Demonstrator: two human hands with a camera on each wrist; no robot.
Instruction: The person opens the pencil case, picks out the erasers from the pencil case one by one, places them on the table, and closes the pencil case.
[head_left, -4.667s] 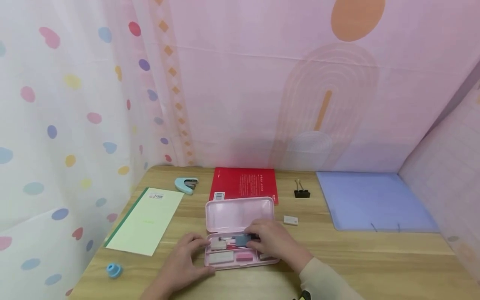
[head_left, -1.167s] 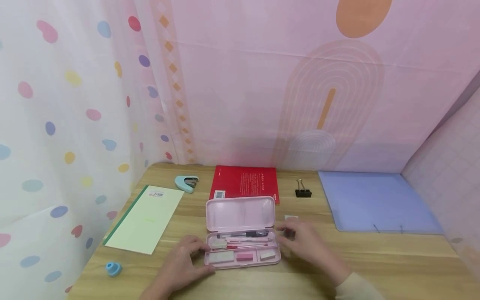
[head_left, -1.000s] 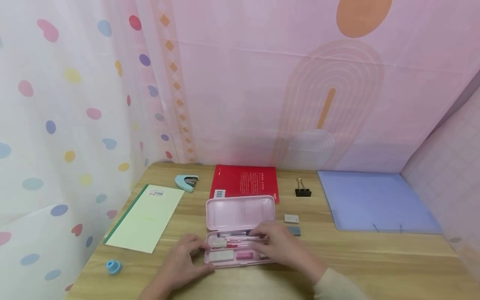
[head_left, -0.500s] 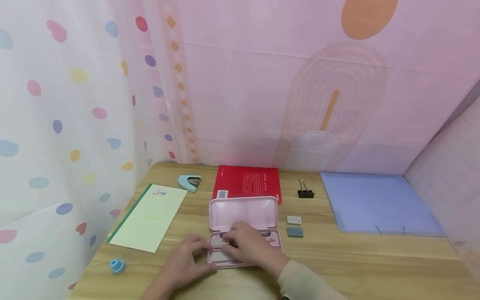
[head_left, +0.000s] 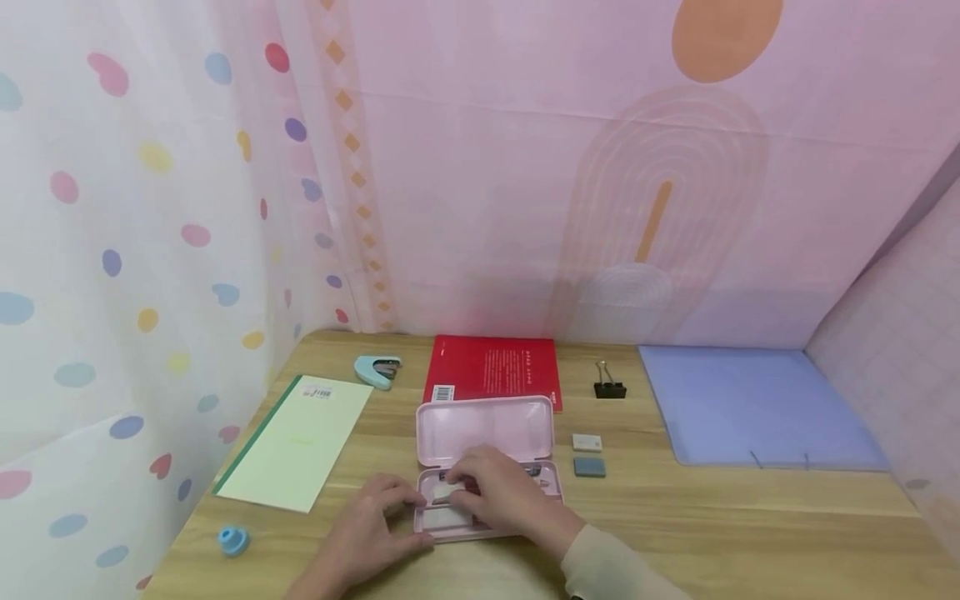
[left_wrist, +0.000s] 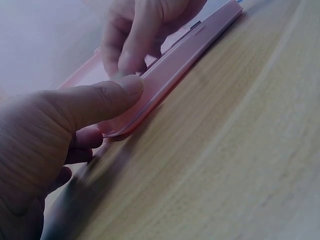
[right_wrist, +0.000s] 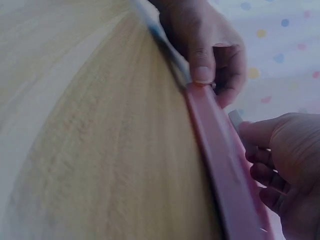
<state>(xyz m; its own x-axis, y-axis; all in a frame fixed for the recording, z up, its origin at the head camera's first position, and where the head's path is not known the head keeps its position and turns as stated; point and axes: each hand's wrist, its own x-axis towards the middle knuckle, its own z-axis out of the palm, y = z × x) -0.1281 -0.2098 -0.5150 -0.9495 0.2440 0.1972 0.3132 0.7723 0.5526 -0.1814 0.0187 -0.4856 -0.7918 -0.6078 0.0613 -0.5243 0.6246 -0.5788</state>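
An open pink pencil case (head_left: 483, 429) lies on the table, its lid tipped back. My left hand (head_left: 375, 527) grips its left end, the thumb at the front corner and the fingers at the side, also seen in the left wrist view. My right hand (head_left: 495, 492) reaches into the case's left part and pinches a small whitish eraser (right_wrist: 236, 120) between thumb and fingers. A pale block (head_left: 444, 518) lies in the front compartment. Pens (head_left: 531, 472) show in the rear one; the right hand hides much of the contents.
Right of the case lie a small white eraser (head_left: 587, 442) and a grey-blue block (head_left: 588, 467). Behind are a red book (head_left: 495, 367), a black binder clip (head_left: 610, 390) and a blue folder (head_left: 750, 408). Leftward are a stapler (head_left: 377, 371), a pale-green notebook (head_left: 300, 442) and a blue knob-like piece (head_left: 233, 540).
The grey-blue block went from the case to the table at the right. My right hand then came back left into the case and took hold of the whitish eraser. My left hand stayed put.
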